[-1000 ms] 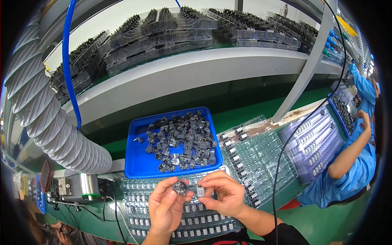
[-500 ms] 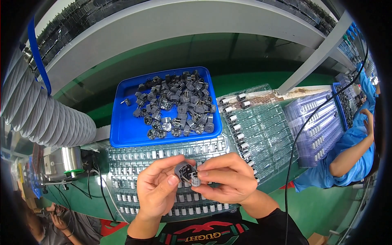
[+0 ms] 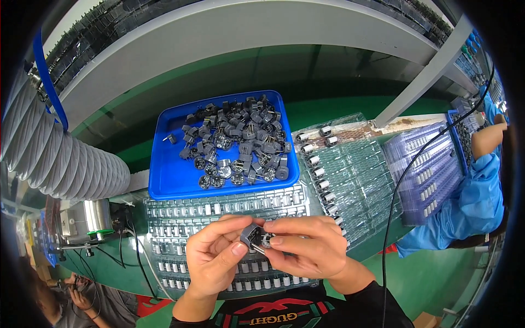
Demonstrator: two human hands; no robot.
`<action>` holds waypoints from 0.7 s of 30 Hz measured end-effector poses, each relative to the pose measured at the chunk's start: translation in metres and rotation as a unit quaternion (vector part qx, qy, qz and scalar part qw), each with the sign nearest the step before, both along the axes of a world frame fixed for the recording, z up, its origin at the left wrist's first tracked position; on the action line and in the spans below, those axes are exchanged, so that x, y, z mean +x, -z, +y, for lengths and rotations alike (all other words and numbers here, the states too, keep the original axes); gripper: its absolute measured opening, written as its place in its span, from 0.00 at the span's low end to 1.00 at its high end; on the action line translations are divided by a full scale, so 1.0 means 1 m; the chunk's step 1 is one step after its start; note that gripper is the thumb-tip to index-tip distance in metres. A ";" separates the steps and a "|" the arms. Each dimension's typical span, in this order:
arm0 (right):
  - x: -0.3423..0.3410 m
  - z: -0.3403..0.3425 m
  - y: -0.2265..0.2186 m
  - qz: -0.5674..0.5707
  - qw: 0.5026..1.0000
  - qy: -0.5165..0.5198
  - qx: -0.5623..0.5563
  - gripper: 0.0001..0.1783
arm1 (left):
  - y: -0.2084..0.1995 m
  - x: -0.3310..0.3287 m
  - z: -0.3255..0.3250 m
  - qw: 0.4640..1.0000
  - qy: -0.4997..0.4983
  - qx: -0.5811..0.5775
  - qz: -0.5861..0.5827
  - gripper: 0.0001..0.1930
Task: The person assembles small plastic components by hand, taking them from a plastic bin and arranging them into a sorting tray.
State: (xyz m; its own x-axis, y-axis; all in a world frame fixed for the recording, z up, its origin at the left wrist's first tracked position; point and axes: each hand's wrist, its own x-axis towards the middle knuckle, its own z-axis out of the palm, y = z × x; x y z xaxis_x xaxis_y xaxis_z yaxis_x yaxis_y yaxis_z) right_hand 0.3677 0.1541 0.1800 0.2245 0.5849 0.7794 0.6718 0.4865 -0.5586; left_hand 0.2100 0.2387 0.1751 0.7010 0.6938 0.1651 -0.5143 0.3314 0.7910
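Observation:
Above the front clear plastic tray, my two hands meet. My left hand is closed, pinching a dark grey plug housing between thumb and fingers. Metal pins stick out of the housing toward the lower right. My right hand pinches a small light-coloured cylindrical component against the housing's open side; the fingertips partly cover it, and I cannot tell how far in it sits. Rows of small white-and-black cylinders fill much of the tray.
A blue bin of many grey plug housings stands behind the tray. More clear trays lie to the right, beside a purple-tinted stack. A solder spool and ribbed duct stand left. A black cable hangs at right. Co-workers sit on both sides.
The housing has turned in my left hand, its pins now pointing lower right. My right fingers have closed in over the small cylinder, now less visible. The right co-worker's arm has moved up.

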 end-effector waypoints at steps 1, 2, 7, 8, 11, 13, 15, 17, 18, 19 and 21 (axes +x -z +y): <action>0.000 -0.001 0.001 -0.008 1.000 0.001 -0.002 0.18 | 0.000 0.000 0.000 1.000 0.001 0.000 0.000 0.18; 0.001 -0.002 0.001 -0.016 1.000 0.002 -0.004 0.18 | 0.000 0.000 0.000 1.000 0.003 -0.001 -0.003 0.18; 0.002 -0.001 -0.001 -0.013 1.000 -0.016 -0.004 0.18 | -0.006 -0.001 -0.003 0.998 -0.026 -0.007 0.063 0.19; 0.002 -0.002 -0.002 -0.010 1.000 -0.025 -0.006 0.18 | -0.006 -0.001 -0.003 0.997 -0.028 -0.003 0.065 0.19; 0.002 -0.003 -0.004 -0.001 1.000 -0.019 -0.011 0.19 | -0.008 0.000 -0.003 0.997 -0.023 -0.003 0.068 0.19; 0.002 -0.003 -0.006 -0.008 1.000 -0.019 -0.009 0.19 | -0.007 -0.001 -0.002 0.997 -0.020 -0.007 0.070 0.19; 0.003 -0.003 -0.007 -0.016 1.000 -0.018 -0.008 0.20 | -0.002 -0.002 0.000 1.000 0.018 -0.002 -0.012 0.18; 0.003 -0.004 -0.006 -0.011 0.999 -0.029 -0.010 0.20 | -0.001 -0.002 0.000 1.000 0.018 0.007 -0.010 0.18; 0.003 -0.004 -0.006 -0.011 0.999 -0.029 -0.010 0.20 | -0.001 -0.002 0.000 1.000 0.017 0.016 -0.009 0.18; 0.004 -0.004 -0.006 -0.014 0.999 -0.029 -0.012 0.20 | 0.000 -0.003 0.000 1.000 0.017 0.016 -0.009 0.18; 0.004 -0.003 -0.006 -0.016 0.999 -0.030 -0.014 0.20 | 0.000 -0.003 0.000 1.000 0.025 0.009 -0.008 0.17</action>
State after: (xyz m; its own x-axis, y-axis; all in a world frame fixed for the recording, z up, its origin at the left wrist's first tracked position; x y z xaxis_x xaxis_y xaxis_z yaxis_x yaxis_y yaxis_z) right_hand 0.3718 0.1508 0.1862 0.1637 0.6184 0.7686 0.6604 0.5102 -0.5511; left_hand 0.2068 0.2389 0.1755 0.7317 0.6550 0.1887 -0.5104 0.3430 0.7886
